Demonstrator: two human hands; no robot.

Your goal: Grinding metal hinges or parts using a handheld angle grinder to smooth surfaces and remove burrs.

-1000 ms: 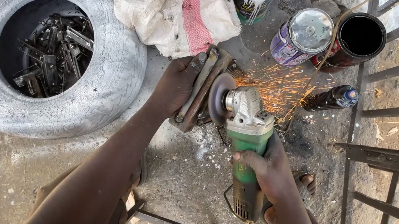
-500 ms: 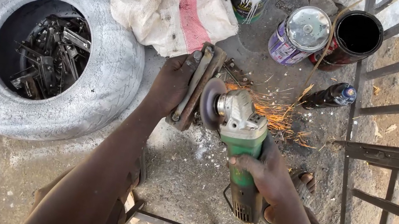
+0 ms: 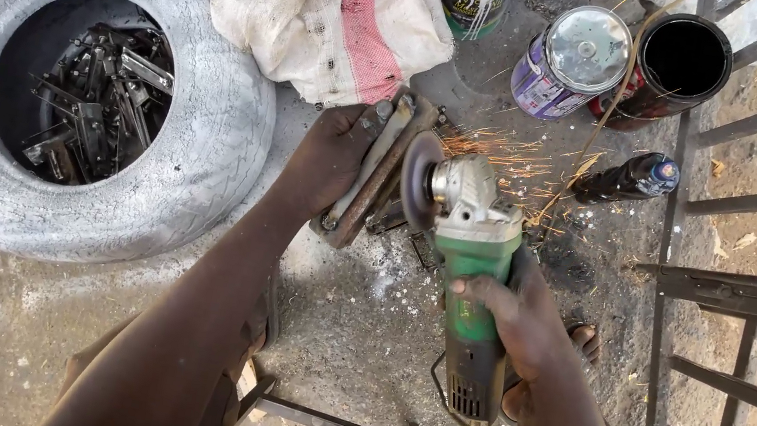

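on gritty concrete ground point(image 3: 348, 340), left hand point(image 3: 333, 150) clamps rusty metal bars point(image 3: 375, 172), right hand point(image 3: 515, 311) wrapped tight round green angle grinder point(image 3: 468, 258), disc point(image 3: 417, 194) sparking just beside the left fingers.

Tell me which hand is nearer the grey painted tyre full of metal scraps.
Left. The left hand grips rusty metal bars just right of the tyre; the right hand holds the green angle grinder farther right.

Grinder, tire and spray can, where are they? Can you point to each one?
Grinder point(image 3: 475, 259): head view, on its green body just ahead of the right hand.
Tire point(image 3: 209, 130): head view, on the pale sidewall at the right of the hole.
Spray can point(image 3: 622, 179): head view, on its dark middle, lying on the ground.
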